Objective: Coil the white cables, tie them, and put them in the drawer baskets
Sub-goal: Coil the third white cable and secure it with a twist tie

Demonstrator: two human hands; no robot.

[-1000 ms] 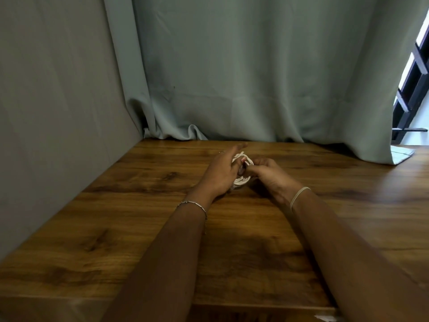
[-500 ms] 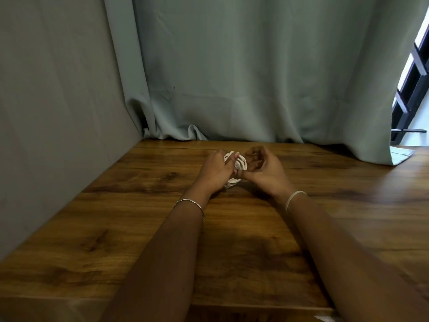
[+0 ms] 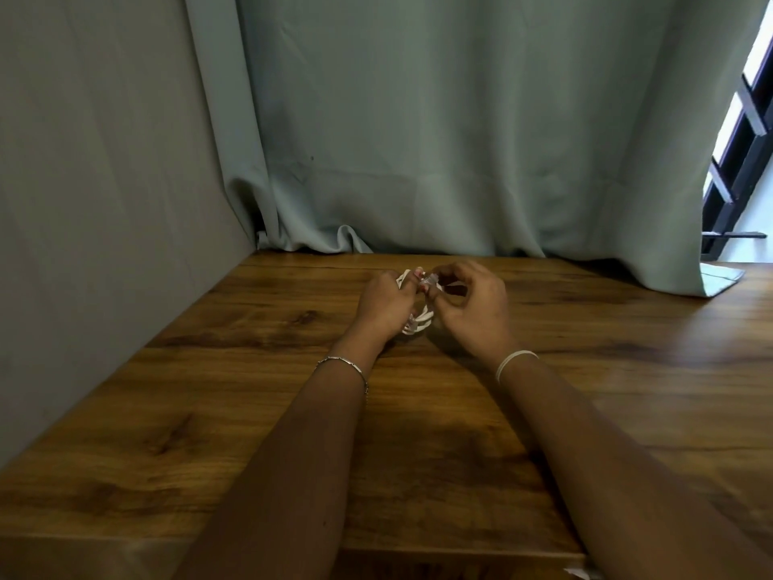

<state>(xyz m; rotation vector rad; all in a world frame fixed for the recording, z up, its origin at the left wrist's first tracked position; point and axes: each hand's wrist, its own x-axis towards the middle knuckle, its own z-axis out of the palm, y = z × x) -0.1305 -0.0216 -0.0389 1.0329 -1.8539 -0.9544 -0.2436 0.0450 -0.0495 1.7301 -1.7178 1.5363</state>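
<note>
We see a matte grey-green curtain falling in soft vertical folds to the far edge of the table, a smooth, faintly glossy slab of brown wood with dark knotted grain; a flat grey wall bounds it on the left, and dark window bars show at the right. Both bare forearms reach to mid-table. The left hand has its grip closed round a small coil of thin white cable, held just above the wood between the two hands. The right hand pinches the coil's upper edge with curled thumb and forefinger. A fine metal bracelet circles the left wrist, a pale elastic band the right.
</note>
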